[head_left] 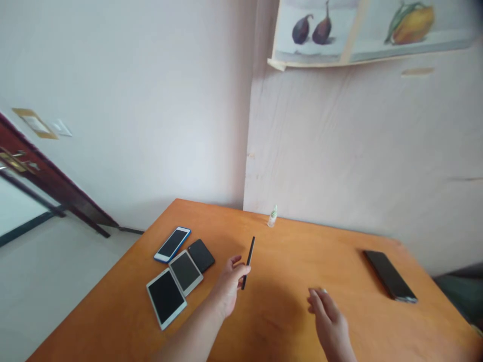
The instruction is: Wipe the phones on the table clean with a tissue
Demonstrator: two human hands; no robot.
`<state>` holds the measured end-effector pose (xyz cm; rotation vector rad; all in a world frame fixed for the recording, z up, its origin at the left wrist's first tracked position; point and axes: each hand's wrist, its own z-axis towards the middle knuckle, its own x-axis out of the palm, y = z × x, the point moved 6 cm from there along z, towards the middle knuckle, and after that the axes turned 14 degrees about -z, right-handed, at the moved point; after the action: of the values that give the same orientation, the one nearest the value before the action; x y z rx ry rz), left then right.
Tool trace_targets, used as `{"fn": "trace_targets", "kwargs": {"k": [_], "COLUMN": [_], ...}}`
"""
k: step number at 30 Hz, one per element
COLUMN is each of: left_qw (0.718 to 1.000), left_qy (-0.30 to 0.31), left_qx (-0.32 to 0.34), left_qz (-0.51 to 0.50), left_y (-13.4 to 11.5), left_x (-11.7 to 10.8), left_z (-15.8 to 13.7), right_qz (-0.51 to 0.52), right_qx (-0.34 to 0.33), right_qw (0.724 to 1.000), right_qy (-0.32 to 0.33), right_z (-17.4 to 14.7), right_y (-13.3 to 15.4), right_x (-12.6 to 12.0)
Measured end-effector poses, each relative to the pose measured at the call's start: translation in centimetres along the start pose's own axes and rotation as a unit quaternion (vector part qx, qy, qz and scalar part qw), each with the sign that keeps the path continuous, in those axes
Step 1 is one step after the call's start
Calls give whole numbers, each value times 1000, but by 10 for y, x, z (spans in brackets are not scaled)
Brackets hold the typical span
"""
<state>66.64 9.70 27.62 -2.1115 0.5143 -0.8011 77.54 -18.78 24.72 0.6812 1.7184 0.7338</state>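
Note:
My left hand (228, 284) is closed on a thin black phone (252, 247), which is tilted upright over the middle of the table and seen nearly edge-on; its faces are hidden from me. The thumb presses against its near edge. To the right, my right hand (330, 319) hovers above the tabletop with thumb and fingers drawn together. A small pale spot shows at the fingertips, too little to tell whether it is a nail or a held thing. Left of my left hand lie a black phone (201, 255), a silver-framed phone (186, 271), a white phone (166, 297) and a blue-edged phone (172, 244).
A small clear spray bottle (272, 217) stands at the back of the orange wooden table (287, 256), near the wall. A large dark phone (390, 275) lies at the right. Fruit pictures (349, 32) hang above; a dark red door (49, 176) is at far left.

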Motion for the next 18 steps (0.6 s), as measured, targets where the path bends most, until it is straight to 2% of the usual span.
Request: {"fn": "trace_targets", "kwargs": {"k": [2,4,6,10,12,14,16,18], "left_qw": [999,994,980,914,902,928,971,992], "left_qy": [40,79,131,193,194,156,86,83], "left_qx": [-11,-6,25,170,188,149,79,3], "left_qz": [32,75,147,315,338,302,209,99], "left_y": [15,29,41,51,51,47,43,42], "left_x": [10,21,31,43,44,43,42,52], "left_z": [-19,-36,-52,-72,-71,-62,-48,-38], "right_qz": [104,202,284,367,383,387,379,370], "right_qx": [24,65,89,108,105,82,56,37], "right_qw": [992,967,937,909,903,902,908,912], "right_qy": [69,143,183,168,164,169,171,175], "right_z": [-10,-18,-22,-25,-27,-30,-33,-38], "right_y": [23,42,55,57,54,55,59,64], "right_x": [22,43,56,62,60,57,54,53]}}
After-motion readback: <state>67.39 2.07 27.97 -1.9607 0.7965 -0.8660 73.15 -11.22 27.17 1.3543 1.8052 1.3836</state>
